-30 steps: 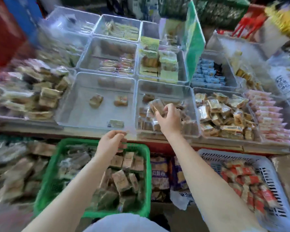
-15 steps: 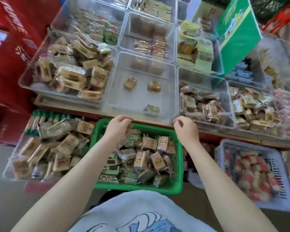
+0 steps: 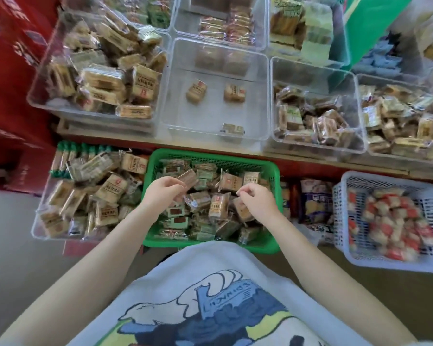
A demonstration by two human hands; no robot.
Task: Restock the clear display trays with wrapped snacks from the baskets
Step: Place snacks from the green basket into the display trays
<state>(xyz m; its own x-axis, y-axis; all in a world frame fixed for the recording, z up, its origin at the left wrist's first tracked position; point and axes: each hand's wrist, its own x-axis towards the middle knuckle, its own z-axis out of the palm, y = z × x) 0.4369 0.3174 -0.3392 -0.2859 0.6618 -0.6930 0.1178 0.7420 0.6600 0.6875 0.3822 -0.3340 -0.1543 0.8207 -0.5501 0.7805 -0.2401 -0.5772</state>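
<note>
— What have you got in each grip?

— My left hand (image 3: 160, 193) pinches a brown wrapped snack (image 3: 187, 177), lifted a little above the heap in the green basket (image 3: 275, 186). My right hand (image 3: 256, 201) hangs over the same heap at three o'clock from the left, fingers curled down among the packets; I cannot tell whether that grip holds one.

— Where are the trays?

— On the bench (image 3: 140, 142) at twelve o'clock. The clear tray (image 3: 165, 96) straight above the basket has only three packets. The tray at its nine o'clock (image 3: 39, 93) is piled high, the one at three o'clock (image 3: 273, 96) partly filled.

— Anything else nearby?

— A white basket (image 3: 340, 196) of red-and-white snacks at three o'clock, and a low clear tray (image 3: 36, 221) of packets at nine.
</note>
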